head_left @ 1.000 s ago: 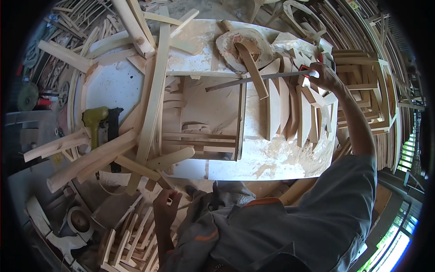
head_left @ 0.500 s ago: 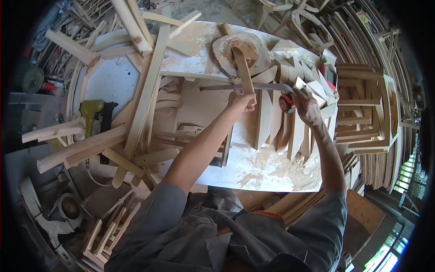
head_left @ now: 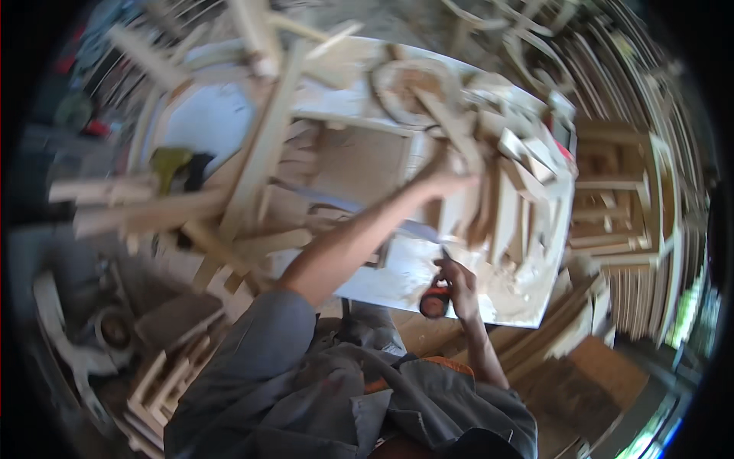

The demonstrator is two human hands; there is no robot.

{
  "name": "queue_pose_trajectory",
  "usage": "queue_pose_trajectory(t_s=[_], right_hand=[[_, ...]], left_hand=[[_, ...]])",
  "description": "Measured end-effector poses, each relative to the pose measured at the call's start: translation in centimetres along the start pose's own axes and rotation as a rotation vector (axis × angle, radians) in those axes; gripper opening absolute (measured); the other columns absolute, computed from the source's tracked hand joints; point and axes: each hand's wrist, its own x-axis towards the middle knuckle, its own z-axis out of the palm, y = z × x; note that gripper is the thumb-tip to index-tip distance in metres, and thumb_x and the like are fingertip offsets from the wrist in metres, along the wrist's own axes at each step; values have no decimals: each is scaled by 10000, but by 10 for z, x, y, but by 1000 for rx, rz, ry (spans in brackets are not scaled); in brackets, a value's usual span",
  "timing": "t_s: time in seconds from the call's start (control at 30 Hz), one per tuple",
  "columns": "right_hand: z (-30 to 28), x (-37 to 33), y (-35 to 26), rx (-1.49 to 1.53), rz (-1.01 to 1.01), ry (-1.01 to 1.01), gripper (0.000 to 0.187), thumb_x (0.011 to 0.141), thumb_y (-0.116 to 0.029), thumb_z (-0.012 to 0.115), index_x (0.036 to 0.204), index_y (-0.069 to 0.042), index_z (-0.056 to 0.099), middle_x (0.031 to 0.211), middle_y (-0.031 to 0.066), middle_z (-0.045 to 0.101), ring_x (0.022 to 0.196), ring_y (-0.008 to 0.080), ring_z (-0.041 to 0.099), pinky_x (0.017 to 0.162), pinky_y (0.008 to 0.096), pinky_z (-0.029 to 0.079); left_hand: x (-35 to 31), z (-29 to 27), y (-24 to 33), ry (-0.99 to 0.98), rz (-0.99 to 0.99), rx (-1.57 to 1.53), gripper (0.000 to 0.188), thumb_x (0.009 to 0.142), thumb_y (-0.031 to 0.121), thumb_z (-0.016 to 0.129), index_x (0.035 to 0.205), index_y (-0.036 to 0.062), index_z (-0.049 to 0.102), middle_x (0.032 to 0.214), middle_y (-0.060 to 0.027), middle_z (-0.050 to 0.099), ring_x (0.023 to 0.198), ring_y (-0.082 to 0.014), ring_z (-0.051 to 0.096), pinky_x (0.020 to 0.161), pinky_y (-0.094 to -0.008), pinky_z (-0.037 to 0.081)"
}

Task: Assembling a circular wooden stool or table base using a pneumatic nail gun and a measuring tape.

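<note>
Your right hand (head_left: 461,279) now pulled back to lower center, clenching orange-handled tool (head_left: 437,297); left hand (head_left: 443,177) stays gripping wooden piece (head_left: 468,157), frame center.

1. The left arm stretches forward and up from the lower middle, bare from the grey sleeve onward, elbow nearly straight
2. The left hand (head_left: 446,177) sits at the far end of that reach, fingers curled in a grip, though motion blur hides the detail
3. The right arm stays bent and close to the body
4. The right hand (head_left: 457,281) is low and near, fingers wrapped closed
</note>
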Motion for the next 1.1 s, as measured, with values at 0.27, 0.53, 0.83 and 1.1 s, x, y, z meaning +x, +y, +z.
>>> queue_pose_trajectory(t_s=[0.27, 0.53, 0.83, 1.1], right_hand=[[110, -114, -11, 587, 753, -155, 382, 1030, -405, 457, 1157, -53, 536, 659, 31, 487, 574, 204, 528, 543, 374, 477], [180, -159, -31, 838, 327, -169, 429, 1021, -469, 467, 1271, -132, 555, 790, -24, 501, 699, 123, 498, 668, 296, 464], [401, -178, -207, 344, -108, -561, 428, 1047, -390, 454, 1268, -37, 553, 716, 61, 585, 568, 168, 548, 522, 315, 487], [636, -70, -202, -398, 142, -1061, 330, 1017, -272, 517, 1061, -2, 703, 686, 16, 653, 606, 73, 614, 532, 238, 478]], left_hand=[[-358, -1, 127, 63, 14, 292, 450, 931, 286, 691, 1272, 8, 594, 1078, -146, 703, 935, -197, 672, 818, -330, 545], [-678, -73, 113, 482, -136, 120, 404, 959, 208, 656, 1277, -28, 578, 1150, -114, 691, 1030, -150, 651, 911, -300, 514], [-809, -163, 155, 880, 300, 6, 348, 969, 80, 604, 1295, -26, 541, 1241, -140, 636, 1061, -193, 646, 947, -325, 511], [-906, -387, 231, 1087, 539, -227, 1112, 833, 831, 257, 1515, -44, 188, 1510, -261, 354, 1371, -366, 402, 1109, -515, 351]])
